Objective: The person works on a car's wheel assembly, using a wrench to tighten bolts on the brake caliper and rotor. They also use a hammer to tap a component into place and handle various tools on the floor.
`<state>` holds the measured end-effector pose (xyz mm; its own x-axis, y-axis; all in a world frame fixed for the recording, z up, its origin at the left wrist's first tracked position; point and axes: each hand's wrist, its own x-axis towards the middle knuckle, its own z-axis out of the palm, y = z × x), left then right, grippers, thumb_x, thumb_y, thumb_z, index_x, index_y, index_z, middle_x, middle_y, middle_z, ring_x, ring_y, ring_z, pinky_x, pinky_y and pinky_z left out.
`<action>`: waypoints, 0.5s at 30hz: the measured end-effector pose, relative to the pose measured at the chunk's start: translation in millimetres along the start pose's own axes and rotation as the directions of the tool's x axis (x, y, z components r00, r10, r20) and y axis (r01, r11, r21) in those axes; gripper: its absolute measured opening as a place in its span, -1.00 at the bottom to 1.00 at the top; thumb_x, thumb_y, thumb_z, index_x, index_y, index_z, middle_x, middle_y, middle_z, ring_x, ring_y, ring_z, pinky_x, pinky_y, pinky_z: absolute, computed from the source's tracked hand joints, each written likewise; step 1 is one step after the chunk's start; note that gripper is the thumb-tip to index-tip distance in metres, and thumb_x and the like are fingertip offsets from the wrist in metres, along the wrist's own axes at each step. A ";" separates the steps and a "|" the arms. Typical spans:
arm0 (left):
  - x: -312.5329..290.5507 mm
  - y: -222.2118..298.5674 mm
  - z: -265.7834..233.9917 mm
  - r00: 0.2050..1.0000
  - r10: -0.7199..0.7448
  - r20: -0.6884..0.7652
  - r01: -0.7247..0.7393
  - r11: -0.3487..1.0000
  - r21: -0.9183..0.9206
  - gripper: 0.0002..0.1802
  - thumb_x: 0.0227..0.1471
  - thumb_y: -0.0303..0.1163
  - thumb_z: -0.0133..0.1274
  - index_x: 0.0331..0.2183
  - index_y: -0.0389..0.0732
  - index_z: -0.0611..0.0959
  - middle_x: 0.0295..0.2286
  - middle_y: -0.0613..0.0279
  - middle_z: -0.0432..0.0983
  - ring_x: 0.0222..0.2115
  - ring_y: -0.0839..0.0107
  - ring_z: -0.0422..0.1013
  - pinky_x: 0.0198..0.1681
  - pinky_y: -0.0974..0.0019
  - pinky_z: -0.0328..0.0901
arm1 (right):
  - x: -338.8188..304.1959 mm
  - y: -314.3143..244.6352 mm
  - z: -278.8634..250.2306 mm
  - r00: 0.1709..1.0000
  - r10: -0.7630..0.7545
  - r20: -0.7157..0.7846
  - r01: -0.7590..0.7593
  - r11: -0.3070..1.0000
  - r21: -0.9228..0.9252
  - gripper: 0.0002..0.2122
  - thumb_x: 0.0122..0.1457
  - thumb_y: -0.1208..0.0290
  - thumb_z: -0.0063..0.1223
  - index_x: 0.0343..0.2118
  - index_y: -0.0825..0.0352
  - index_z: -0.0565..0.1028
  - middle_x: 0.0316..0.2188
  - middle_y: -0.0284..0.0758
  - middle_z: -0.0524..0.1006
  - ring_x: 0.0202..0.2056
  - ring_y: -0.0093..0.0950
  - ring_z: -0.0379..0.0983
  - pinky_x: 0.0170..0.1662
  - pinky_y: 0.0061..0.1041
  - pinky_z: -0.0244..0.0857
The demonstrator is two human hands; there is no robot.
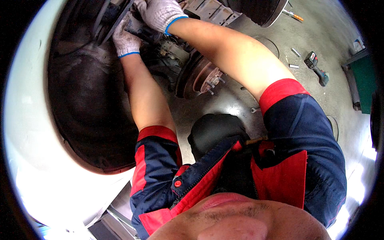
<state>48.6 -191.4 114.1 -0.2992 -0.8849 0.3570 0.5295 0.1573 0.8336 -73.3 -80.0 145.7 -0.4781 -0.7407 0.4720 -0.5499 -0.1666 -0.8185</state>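
Both my hands wear white knitted gloves with blue cuffs and reach up into the wheel well of a white car. My left hand (pixel 126 41) is beside the dark liner, close to a dark slanting bar (pixel 116 22); its fingertips are hidden among the parts. My right hand (pixel 163 14) lies higher and to the right, its fingers bent over something at the top edge that I cannot make out. Below the hands sits a grimy metal suspension part (pixel 172 50). A rusty brake disc (pixel 200 75) with bare wheel studs is under my right forearm.
The white fender (pixel 28 120) curves round the black wheel-arch liner (pixel 88 104) on the left. On the floor at right lie a cordless power tool (pixel 317 68), sockets (pixel 294 66), an orange-handled tool (pixel 294 16) and a wrench (pixel 255 110). A green cabinet (pixel 363 82) stands beyond.
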 end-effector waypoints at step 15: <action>17.8 -13.7 -16.0 0.997 -0.081 0.008 0.082 0.995 -0.061 -0.47 0.00 -0.27 0.12 0.03 -0.27 0.64 0.01 0.04 0.57 0.06 0.07 0.43 0.27 -0.07 0.20 | 2.6 8.1 -3.1 0.993 -0.105 0.055 0.110 0.990 -0.091 -0.56 0.29 0.03 -0.02 -0.19 0.44 0.55 -0.23 0.15 0.61 -0.10 0.04 0.56 -0.02 -0.08 0.42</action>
<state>48.7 -216.3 102.3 -0.3474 -0.8914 0.2911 0.5508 0.0572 0.8326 -81.2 -81.3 141.4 -0.3792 -0.7536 0.5369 -0.6595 -0.1869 -0.7281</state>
